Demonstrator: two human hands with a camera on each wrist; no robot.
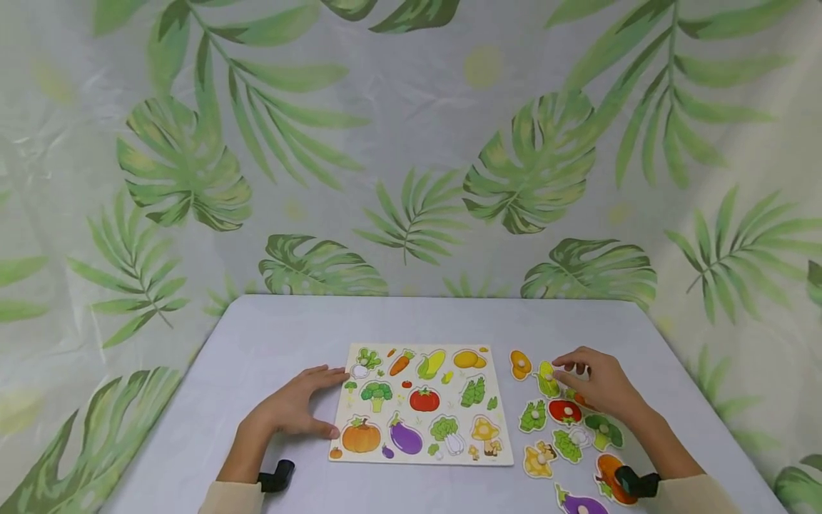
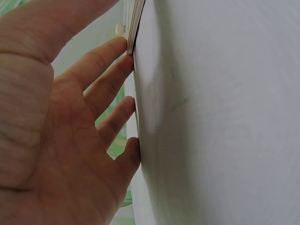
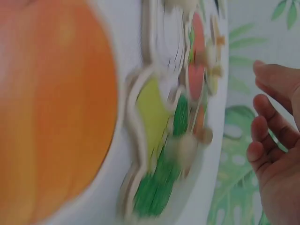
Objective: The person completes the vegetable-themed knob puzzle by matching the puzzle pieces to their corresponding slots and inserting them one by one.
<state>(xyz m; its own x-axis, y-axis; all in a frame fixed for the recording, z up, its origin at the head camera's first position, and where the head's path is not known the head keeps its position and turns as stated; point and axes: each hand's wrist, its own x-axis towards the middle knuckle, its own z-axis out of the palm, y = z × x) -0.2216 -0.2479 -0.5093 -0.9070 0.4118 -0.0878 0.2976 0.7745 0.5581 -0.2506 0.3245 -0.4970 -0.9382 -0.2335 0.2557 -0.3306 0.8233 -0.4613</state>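
Note:
A cream puzzle board [image 1: 497,371] printed with vegetables lies on the table. My left hand [image 1: 292,405] is spread at its left side, thumb near the lower corner and fingertips at the upper edge; the left wrist view shows them against the board's edge [image 2: 135,30]. To the right, my right hand [image 1: 600,385] hovers over loose knobbed pieces. Its thumb and forefinger are apart beside the corn piece [image 1: 548,382], and the right wrist view shows the fingers loosely bent with nothing between them. Under this hand, the carrot piece [image 1: 579,400] is partly hidden.
Around the right hand lie the potato piece [image 1: 520,364], tomato piece [image 1: 564,412], asparagus piece [image 1: 533,416], broccoli piece [image 1: 604,432], cabbage piece [image 1: 566,446] and mushroom piece [image 1: 538,460]. Nearer are the eggplant piece [image 1: 578,503] and pumpkin piece [image 1: 610,471], partly behind the right wrist camera.

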